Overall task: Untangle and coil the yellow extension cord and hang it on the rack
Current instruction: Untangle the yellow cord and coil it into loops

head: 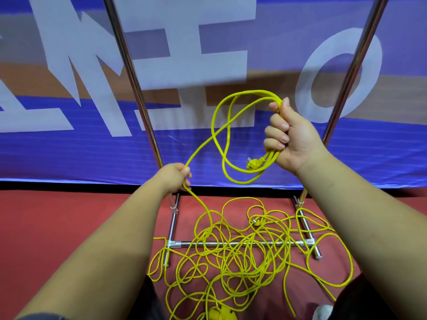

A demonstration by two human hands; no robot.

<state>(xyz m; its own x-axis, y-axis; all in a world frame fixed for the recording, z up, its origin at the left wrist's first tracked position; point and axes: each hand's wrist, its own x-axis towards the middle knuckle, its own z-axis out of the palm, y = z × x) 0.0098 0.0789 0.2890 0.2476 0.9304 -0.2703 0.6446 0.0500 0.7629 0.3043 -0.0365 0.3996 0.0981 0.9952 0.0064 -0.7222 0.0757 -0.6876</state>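
Our right hand [288, 135] is curled tight around a few loops of the thin yellow extension cord [269, 158], with its yellow plug [253, 163] hanging just under the fist. Our left hand [176, 177] pinches the next bit of cord lower down, by the left pole of the shiny metal rack [129, 65]. We think the job has only just begun: most of the cord is a messy heap on the red floor [69, 215], over the rack's bottom bar, and it needs untangling, looping and hanging up.
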